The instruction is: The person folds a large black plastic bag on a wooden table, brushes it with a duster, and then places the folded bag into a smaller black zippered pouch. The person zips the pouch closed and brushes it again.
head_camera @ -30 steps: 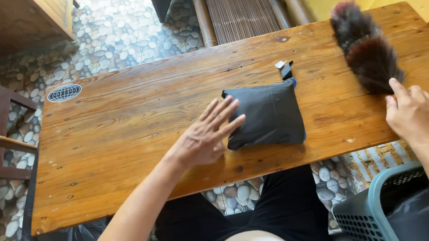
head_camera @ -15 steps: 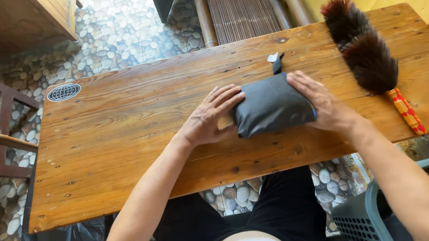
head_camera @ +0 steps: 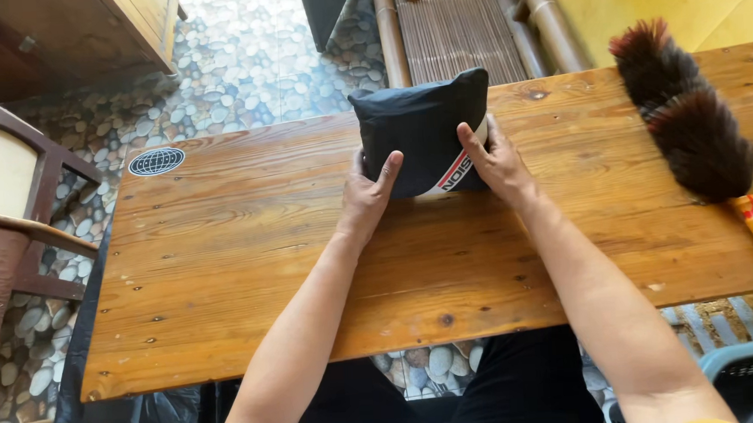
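Above the wooden table (head_camera: 251, 269), we clamp the dark folded pouch (head_camera: 419, 128) upright between left hand (head_camera: 367, 195) and right hand (head_camera: 498, 162), fingers wrapped on both sides to keep it steady.

One dark pouch (head_camera: 419, 128), one feather duster (head_camera: 685, 118), one wooden table (head_camera: 242, 261), two hands (head_camera: 367, 195).

Left hand (head_camera: 367, 195): forearm extended forward, thumb raised and pressed inward, fingers hidden behind what is gripped. Right hand (head_camera: 496, 164): forearm extended, angled inward, thumb raised, palm turned toward the left hand. Both arms are bare; both hands are closed in a grip.
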